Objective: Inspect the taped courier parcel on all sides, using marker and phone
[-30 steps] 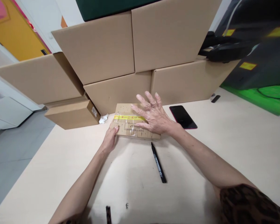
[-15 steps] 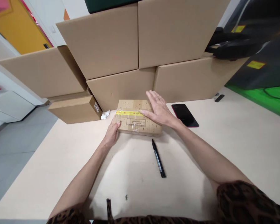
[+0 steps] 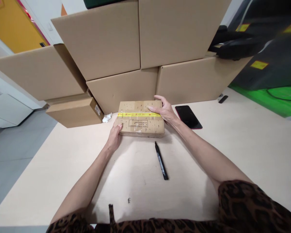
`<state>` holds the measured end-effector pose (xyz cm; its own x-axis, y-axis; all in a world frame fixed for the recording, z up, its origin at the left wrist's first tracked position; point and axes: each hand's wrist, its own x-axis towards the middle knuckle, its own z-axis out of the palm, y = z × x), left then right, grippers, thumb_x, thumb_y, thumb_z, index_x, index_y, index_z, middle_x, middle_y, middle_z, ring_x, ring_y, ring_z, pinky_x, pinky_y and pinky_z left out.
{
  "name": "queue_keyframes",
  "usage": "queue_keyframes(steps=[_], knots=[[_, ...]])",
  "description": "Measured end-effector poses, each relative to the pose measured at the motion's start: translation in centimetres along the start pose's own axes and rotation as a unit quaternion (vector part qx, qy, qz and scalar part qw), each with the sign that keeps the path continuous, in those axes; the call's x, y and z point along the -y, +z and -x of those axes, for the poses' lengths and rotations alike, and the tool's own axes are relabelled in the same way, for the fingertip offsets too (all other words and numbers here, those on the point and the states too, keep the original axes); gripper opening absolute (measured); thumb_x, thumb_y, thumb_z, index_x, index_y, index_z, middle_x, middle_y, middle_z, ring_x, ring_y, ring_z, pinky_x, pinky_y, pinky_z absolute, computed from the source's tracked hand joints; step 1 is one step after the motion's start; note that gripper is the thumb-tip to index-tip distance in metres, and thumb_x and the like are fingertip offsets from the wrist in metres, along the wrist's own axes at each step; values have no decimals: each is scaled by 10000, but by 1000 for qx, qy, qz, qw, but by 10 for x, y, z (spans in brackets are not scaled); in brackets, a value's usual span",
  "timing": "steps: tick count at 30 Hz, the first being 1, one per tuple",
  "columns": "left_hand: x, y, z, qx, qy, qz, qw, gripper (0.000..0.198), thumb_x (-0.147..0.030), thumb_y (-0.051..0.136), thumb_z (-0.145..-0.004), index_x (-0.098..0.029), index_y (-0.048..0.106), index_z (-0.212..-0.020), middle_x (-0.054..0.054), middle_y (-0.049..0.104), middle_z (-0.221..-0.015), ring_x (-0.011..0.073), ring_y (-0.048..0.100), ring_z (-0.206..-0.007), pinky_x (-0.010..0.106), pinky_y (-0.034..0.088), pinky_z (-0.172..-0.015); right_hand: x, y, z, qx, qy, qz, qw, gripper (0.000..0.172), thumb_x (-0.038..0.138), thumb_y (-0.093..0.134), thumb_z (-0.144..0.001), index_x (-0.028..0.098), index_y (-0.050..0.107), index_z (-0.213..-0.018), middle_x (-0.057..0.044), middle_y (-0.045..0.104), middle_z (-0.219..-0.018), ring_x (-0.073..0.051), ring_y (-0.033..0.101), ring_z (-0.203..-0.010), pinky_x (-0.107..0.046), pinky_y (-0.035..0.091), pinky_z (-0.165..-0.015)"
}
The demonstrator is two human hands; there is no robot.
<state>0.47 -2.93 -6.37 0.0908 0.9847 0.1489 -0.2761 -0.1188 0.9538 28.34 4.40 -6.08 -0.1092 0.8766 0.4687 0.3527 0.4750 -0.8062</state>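
Observation:
A small flat cardboard parcel [image 3: 139, 118] lies on the pale table [image 3: 220, 145], sealed across its top with a yellow tape strip and clear tape over a printed label. My left hand [image 3: 115, 136] grips the parcel's near left corner, thumb on top. Wrapped over the far right corner is my right hand [image 3: 163, 110], its fingers curled over the parcel's edge. A black marker pen [image 3: 161, 160] rests on the table just in front of the parcel, pointing towards me.
Large cardboard boxes [image 3: 135, 48] are stacked as a wall right behind the parcel. A smaller box [image 3: 75, 111] sits at the left, a crumpled white scrap [image 3: 107, 117] beside it. A black phone [image 3: 188, 116] lies right of my right hand. Dark equipment [image 3: 257, 42] stands at the far right.
My right hand slid off the parcel's top, where it lay flat with spread fingers, to its far right corner and curled round it. My left hand stayed at the left corner.

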Motion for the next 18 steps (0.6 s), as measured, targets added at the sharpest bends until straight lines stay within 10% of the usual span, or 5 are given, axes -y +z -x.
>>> queue_keyframes(steps=[6,18], knots=[[6,-4,5,-19,20,6,1000,767,-586,785,-852,-238,582,-1504,108,631,-1574,311,516,-1549,440,401,-1305,41,5,6,-100,92,-200,970,672,675,902,-611,274,632,-1078,-11,740,-904,-245,736,-814,-500,656,-824],[-39,6,20,-90,112,-48,988,783,-649,823,-769,-289,640,-1440,73,702,-1465,351,602,-1450,430,530,-1197,101,-5,15,-161,-21,-203,966,593,793,789,-723,306,629,-1022,-40,742,-1038,-228,705,-855,-419,632,-782]])
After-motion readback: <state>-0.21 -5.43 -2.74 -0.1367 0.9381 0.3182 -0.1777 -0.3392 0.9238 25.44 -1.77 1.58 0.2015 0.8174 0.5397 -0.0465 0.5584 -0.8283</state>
